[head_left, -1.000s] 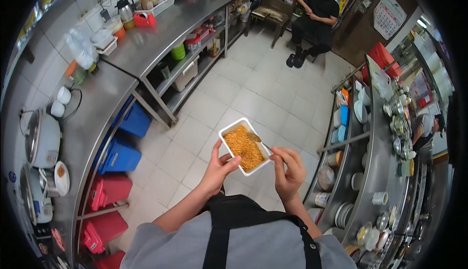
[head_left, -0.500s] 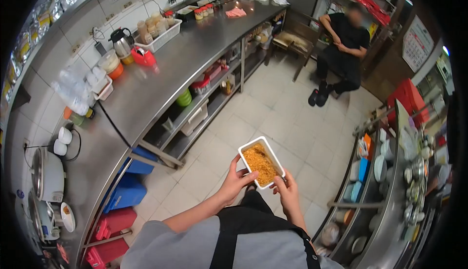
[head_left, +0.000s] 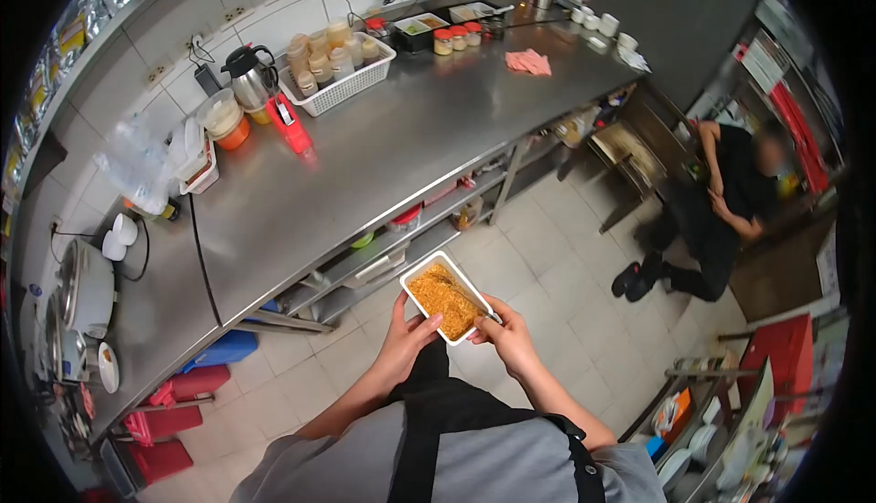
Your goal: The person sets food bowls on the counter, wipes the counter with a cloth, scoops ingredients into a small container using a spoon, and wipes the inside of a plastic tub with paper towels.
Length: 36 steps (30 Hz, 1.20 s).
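Observation:
A white rectangular container filled with orange-brown crumbly food is held in front of my body, above the floor. My left hand grips its near left side, with the thumb over the rim. On the right side, my right hand closes around the rim at the near corner. A thin metallic piece, perhaps a utensil handle, shows by the right fingers; its kind is unclear. The fingers under the container are hidden.
A long steel counter runs along the left, bearing a basket of bottles, a thermos jug and a pink cloth. A person in black sits at right near a wooden chair. Lower right stands a dish shelf.
My view has turned left toward the steel counter. The container, still in both hands, now sits closer to the counter's front edge and slightly left in view.

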Available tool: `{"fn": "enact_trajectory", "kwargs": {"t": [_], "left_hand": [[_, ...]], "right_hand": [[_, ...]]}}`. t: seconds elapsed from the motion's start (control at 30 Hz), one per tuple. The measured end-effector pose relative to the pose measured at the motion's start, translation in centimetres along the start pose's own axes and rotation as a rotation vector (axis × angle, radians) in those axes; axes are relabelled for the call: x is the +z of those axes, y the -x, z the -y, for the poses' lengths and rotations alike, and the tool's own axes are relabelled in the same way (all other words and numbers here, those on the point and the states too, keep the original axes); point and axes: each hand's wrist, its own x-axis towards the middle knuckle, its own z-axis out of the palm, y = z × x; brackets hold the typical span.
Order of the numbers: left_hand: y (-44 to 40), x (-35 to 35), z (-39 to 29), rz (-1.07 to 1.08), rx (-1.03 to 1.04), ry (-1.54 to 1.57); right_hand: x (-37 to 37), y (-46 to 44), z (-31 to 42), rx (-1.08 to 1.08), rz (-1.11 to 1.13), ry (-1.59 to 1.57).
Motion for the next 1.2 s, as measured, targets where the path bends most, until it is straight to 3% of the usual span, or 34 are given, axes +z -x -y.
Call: {"fn": "enact_trajectory", "kwargs": {"t": [0.23,0.37,0.53,0.63,0.73,0.83,0.93,1.1,1.2], "left_hand": [[-16.7,2.3,-7.9,0.069,-0.047,-0.129],[-26.1,5.3,-13.6,0.217,-0.031,-0.266],[-35.6,7.1,-17.6,0.07,0.162,-0.425],[-39.9,6.5,-18.4,-0.035,0.315,-0.737],[-42.8,4.1,-15.9,-0.292,0.36,-1.214],[-43.7,5.7,-15.2,-0.528,0.163,-1.34],[-44.5,8.7,-14.7,-0.648,-0.212,-1.666],[-47.0,11.5,-12.7,-0.711,-0.426,-1.673],[-48.3,12.0,-11.9,-0.786,-0.466,-1.66]], "right_hand": [[-2.1,-14.8,7.4,-0.011,-0.123,-0.016],[-5.4,-23.5,12.9,-0.053,-0.212,-0.05],[-10.7,-35.4,19.9,-0.11,-0.25,-0.047],[-13.7,-44.2,24.9,-0.137,-0.226,0.001],[-15.3,-53.8,30.1,-0.201,-0.118,0.05],[-15.2,-64.6,34.4,-0.236,-0.04,0.071],[-13.2,-74.5,37.3,-0.271,-0.008,0.058],[-8.7,-88.2,39.3,-0.364,-0.119,0.045],[-7.1,-95.8,37.8,-0.525,-0.283,0.156]]}}
